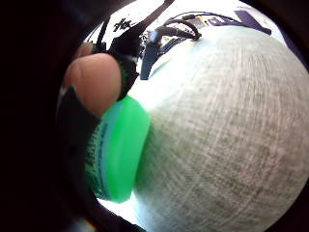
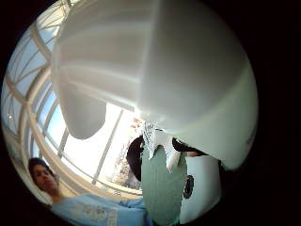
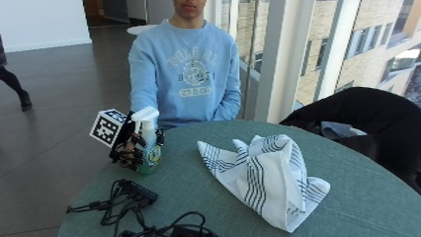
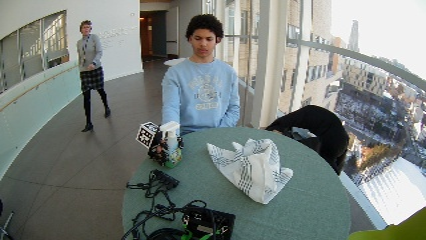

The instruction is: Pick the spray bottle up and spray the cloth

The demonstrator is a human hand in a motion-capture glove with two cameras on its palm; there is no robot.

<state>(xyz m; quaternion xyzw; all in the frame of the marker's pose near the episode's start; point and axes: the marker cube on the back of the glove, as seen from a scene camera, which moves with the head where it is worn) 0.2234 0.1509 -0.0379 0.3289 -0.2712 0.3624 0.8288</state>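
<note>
- Spray bottle [image 3: 147, 143], a green-bodied plastic one with a white trigger head, stands upright near the edge of the round bench [image 3: 355, 197] with its grey-green fabric top, on the person's right side and well apart from the cloth.
- White cloth with dark blue stripes [image 3: 266, 173] sits crumpled into a peak near the middle of the bench, untouched.
- Risk, as I judge it: the nozzle's aim is not clear from where I stand. If the trigger is pulled before the bottle is brought round toward the cloth, the spray would land on the bench, or on the black power strip and cables [image 3: 135, 192] lying just beside the bottle.
- Another risk: the bottle is close to the bench edge, so a slip during the lift could tip it off the side.
- Hands: the gloved right hand [image 3: 131, 145] is wrapped round the bottle's body, fingers curled about it; the palm view shows a bare fingertip [image 1: 94, 79] against the green plastic. The base looks to be on or just above the bench, I cannot tell which.
</note>
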